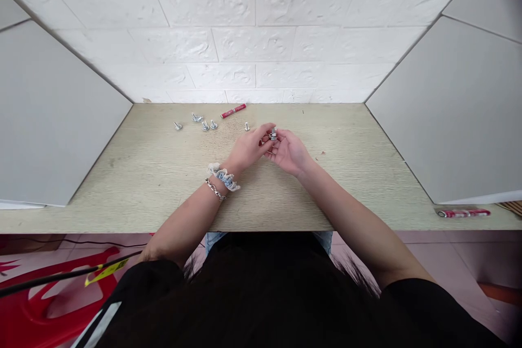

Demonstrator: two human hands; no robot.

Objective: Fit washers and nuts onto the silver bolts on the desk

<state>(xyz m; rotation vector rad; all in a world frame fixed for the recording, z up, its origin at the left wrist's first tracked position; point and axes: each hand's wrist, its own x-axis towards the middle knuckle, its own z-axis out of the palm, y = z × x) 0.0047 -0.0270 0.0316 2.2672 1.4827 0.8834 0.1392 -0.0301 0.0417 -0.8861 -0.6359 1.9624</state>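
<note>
Both my hands meet above the middle of the wooden desk (163, 174). My left hand (247, 149) and my right hand (290, 151) pinch a small silver bolt with a nut (273, 134) between their fingertips. The left wrist wears a fabric scrunchie and a chain bracelet. Several loose silver bolts (203, 122) lie in a row on the desk behind my left hand. One more silver bolt (247, 126) stands just beyond the left fingers.
A red pen-like stick (233, 111) lies at the back of the desk by the white brick wall. Grey partition panels (53, 119) stand on both sides. Another red stick (463, 212) lies at the right front edge. A red plastic stool (49, 304) stands lower left.
</note>
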